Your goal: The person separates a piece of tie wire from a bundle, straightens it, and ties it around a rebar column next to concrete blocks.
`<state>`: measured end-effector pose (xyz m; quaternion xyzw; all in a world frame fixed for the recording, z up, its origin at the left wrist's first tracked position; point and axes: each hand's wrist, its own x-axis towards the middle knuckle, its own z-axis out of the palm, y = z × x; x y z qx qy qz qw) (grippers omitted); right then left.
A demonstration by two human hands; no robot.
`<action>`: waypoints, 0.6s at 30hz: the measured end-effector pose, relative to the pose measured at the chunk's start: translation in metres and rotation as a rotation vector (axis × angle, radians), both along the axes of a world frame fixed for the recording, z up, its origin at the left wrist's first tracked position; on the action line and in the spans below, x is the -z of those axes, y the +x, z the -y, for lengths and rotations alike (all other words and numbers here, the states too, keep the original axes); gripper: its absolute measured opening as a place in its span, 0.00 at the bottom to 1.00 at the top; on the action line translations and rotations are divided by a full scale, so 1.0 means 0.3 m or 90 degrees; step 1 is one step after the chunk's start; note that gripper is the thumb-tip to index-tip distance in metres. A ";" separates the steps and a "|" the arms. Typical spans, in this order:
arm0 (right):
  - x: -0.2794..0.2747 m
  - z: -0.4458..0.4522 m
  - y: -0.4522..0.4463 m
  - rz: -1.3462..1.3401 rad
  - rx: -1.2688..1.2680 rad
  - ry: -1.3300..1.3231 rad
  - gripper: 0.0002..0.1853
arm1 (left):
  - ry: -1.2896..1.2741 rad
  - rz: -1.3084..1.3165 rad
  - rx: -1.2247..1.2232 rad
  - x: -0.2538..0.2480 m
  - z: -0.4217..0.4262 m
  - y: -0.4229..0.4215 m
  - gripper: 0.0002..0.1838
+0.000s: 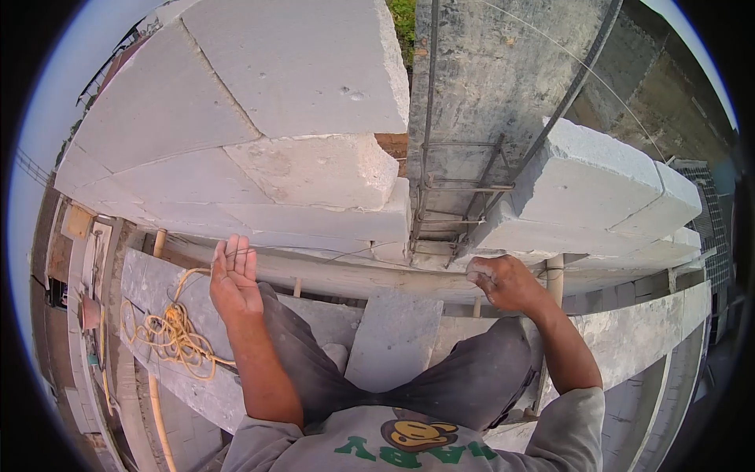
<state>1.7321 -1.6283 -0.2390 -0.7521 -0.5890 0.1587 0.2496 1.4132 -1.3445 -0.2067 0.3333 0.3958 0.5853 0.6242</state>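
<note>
Grey shirt (393, 448), printed with green letters and a yellow-and-brown motif, is shown nearest the viewer, above dark trousers (464, 366) with the knees spread. Left hand (236, 279): palm turned up toward the viewer, fingers extended and held close together, pointed away from the body. Right hand (503, 282): fingers curled, with the thin wire (393, 265) pinched at the fingertips. The thin wire is dark, slender and slightly bowed; its long axis is directed from side to side, between the two hands, in front of the block courses. Whether it is touched by the left hand cannot be told.

Beyond the hands, a steel bar cage (427, 157) is contained in the upright gap between the left block wall (299, 71) and the right block wall (598, 181), its long bars joined by cross ties. Behind it a stained grey panel (503, 63) is seen. Both walls are built of white blocks with rough, chipped ends at the gap. To the left, a loosely coiled yellow rope (177, 330) is laid on a grey board (141, 275). Farther left, a small reddish container (90, 312) is seen, its contents too small to tell.
</note>
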 end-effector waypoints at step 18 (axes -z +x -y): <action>-0.212 0.029 -0.036 -0.248 -0.242 -0.195 0.05 | 0.016 -0.065 -0.252 -0.090 -0.074 -0.149 0.28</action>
